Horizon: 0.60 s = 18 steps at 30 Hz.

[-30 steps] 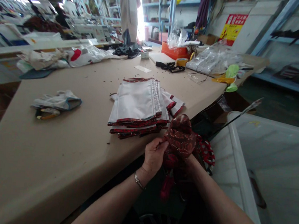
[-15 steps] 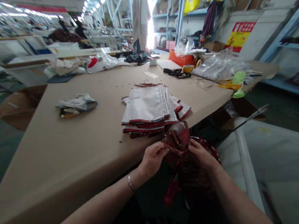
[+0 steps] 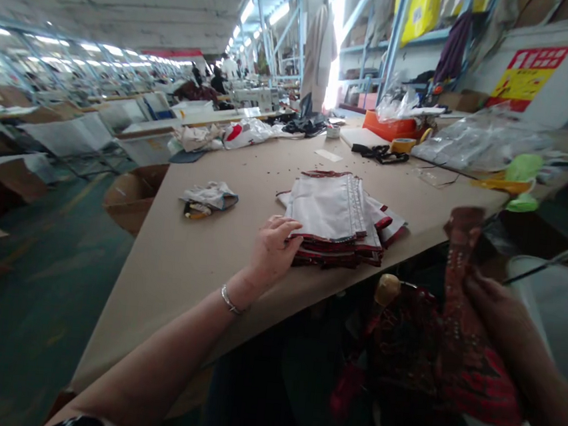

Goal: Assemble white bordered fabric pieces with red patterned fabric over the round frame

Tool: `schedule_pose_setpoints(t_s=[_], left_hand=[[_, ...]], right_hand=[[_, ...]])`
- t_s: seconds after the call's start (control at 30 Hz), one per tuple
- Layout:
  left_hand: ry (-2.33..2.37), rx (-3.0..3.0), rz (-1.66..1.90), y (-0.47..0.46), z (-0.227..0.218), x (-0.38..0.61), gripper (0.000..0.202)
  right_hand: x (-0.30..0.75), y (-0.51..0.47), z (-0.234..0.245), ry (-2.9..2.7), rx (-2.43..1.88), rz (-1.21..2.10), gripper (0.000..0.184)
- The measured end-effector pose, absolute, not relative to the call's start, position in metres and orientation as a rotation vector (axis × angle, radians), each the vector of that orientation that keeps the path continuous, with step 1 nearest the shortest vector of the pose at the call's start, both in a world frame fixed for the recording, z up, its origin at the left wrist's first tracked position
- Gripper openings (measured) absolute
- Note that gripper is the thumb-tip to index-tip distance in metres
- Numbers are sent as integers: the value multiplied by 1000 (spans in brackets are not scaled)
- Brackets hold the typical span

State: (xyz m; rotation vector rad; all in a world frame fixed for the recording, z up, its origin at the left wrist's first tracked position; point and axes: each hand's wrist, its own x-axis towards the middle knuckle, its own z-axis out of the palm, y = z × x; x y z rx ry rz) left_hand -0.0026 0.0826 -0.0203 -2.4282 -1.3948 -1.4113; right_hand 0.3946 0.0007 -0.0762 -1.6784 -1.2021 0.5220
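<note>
A stack of folded white cloth pieces with dark red edging (image 3: pixel 327 207) lies on the tan cutting table (image 3: pixel 197 285). My left hand (image 3: pixel 273 249) rests open at the stack's near left corner, with its fingers against the edge and nothing held. My right hand (image 3: pixel 498 314) is off the table at the lower right, shut on a red patterned cloth (image 3: pixel 459 270). A narrow strip of that cloth stands up above the hand, and the rest hangs in a dark bunch (image 3: pixel 416 346) below the table edge. A small tan rounded object (image 3: pixel 387 290) sits on top of the bunch.
A crumpled pale cloth with a blue edge (image 3: pixel 210 196) lies left of the stack. Toward the far end stand an orange box (image 3: pixel 387 126), a tape roll (image 3: pixel 404 145) and clear plastic bags (image 3: pixel 481 145). A white bin rim (image 3: pixel 545 265) sits at right, below a thin rod (image 3: pixel 555 259).
My left hand has let go of the red cloth and moved left onto the stack's corner. My right hand has moved right, holding the cloth strip upward. The view has turned left.
</note>
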Motion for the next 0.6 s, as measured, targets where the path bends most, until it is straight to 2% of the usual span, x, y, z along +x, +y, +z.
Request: schedule_pose_setpoints(t_s=[0.13, 0.23, 0.33, 0.47, 0.6], left_hand=[[-1456, -2453, -1073, 94, -26, -2, 19], [-1517, -2457, -1005, 98, -23, 4, 20], [-1530, -2414, -949, 103, -14, 10, 23], [-1450, -2382, -840, 101, 8, 10, 26], [-1302, -2433, -804, 81, 29, 19, 25]], right_hand=[[397, -7, -177, -1148, -2068, 580, 47], [388, -13, -187, -1154, -2024, 521, 56], [354, -4, -125, -1253, -1718, 367, 44], [273, 34, -20, -1755, -1180, 49, 22], [198, 59, 27, -2065, -1135, -165, 29]])
